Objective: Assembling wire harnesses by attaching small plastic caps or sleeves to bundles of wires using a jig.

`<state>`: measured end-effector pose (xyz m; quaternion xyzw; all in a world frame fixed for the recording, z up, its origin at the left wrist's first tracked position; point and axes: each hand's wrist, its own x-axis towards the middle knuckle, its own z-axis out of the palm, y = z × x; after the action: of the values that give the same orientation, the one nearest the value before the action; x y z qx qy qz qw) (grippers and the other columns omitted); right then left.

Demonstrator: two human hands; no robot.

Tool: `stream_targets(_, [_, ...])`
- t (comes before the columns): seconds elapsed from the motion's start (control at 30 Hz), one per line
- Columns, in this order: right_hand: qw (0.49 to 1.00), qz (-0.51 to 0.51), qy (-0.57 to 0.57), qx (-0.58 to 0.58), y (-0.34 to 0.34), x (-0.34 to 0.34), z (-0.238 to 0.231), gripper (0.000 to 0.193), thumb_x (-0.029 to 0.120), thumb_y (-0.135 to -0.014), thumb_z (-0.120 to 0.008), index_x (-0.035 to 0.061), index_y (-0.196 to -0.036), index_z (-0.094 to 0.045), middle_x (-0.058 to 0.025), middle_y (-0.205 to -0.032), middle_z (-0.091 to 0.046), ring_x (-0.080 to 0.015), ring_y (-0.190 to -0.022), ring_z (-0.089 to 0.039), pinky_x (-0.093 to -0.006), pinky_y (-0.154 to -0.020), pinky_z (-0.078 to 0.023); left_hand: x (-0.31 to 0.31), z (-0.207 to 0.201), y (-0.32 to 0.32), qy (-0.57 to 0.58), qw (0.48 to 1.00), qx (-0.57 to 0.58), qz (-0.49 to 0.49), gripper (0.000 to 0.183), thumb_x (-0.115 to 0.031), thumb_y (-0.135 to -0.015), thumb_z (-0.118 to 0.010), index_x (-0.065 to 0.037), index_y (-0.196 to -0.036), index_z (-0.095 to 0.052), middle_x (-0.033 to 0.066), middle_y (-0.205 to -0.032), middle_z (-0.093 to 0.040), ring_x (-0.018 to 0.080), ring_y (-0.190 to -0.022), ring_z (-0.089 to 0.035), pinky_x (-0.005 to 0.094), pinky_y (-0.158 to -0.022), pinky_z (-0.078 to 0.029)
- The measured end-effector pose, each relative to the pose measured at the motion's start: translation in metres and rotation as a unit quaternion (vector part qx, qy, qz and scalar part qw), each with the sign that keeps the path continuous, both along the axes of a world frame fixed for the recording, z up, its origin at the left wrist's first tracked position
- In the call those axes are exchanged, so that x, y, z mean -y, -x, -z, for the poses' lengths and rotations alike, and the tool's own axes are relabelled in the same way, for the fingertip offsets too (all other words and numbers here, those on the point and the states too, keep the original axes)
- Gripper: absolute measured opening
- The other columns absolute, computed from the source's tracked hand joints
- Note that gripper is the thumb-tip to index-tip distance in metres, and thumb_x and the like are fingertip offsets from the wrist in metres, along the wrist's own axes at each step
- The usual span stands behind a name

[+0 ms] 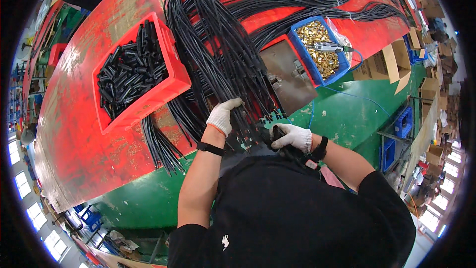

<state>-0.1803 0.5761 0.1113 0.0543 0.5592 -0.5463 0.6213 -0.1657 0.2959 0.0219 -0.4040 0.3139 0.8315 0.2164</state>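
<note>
A long bundle of thin black cables [220, 44] runs down the table toward me, its cut ends fanned out near my waist. My left hand [224, 116], in a white knit glove, is closed around part of this bundle near its lower end. Just right of the cable ends, my right hand [294, 138], gloved too, curls its fingers round a black tubular piece [279, 132]. My palm and the dark shirt behind hide much of that piece. Several pale or metallic tips show among the cable ends between my hands.
A red crate [174, 72] of black sleeves [131, 72] stands left on the red table [74, 119]. Right of the cables lie a metal plate [283, 64] and a blue bin [305, 59] of brass fittings [328, 65], with a hand tool [327, 46] across it. Cardboard boxes [379, 64] sit beyond.
</note>
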Motion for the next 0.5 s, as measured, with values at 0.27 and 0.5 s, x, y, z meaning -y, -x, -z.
stream_targets(0.27, [0.994, 0.081, -0.026, 0.073, -0.007, 0.008, -0.003, 0.035, 0.005, -0.090, -0.078, 0.0013, -0.122, -0.065, -0.0055, -0.104, -0.070, -0.0167, -0.094, -0.069, -0.0341, -0.086, -0.057, 0.000, 0.002, 0.000, 0.002, 1.000, 0.021, 0.013, 0.020, -0.016, -0.093, -0.075, -0.004, -0.109, -0.075, 0.0109, -0.098, -0.077, 0.0294, -0.084, -0.074, 0.0514, -0.075, -0.064])
stream_targets(0.5, [0.995, 0.090, -0.041, -0.007, 0.027, 0.051, 0.017, 0.050, 0.005, -0.088, -0.078, -0.0035, -0.135, -0.064, -0.0099, -0.114, -0.074, -0.0189, -0.101, -0.070, -0.0349, -0.092, -0.057, 0.000, -0.019, 0.002, 0.008, 1.000, 0.022, -0.010, 0.016, -0.016, -0.097, -0.074, -0.004, -0.108, -0.074, 0.0105, -0.093, -0.075, 0.0271, -0.075, -0.072, 0.0459, -0.068, -0.063])
